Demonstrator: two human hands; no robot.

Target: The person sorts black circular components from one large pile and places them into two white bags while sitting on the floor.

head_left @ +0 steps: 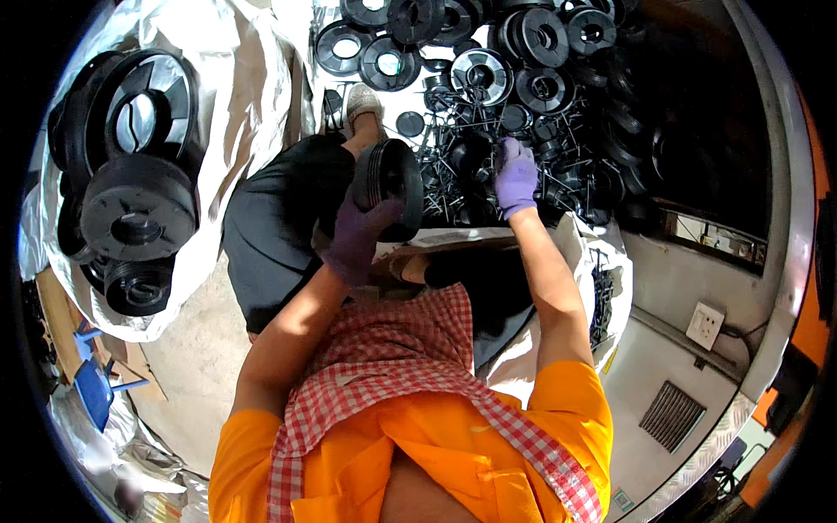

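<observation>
Left hand [359, 234] has its grip closed around the rim of a ridged black round piece [406, 192], near frame center. Right hand [516, 181] is just right of there, fingers curled at the black parts pile [562, 144]; can't tell if that grip's got anything.

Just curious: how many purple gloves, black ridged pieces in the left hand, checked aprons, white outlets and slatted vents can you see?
Purple gloves: 2
Black ridged piece in the left hand: 1
Checked apron: 1
White outlet: 1
Slatted vent: 1
Total: 6
</observation>
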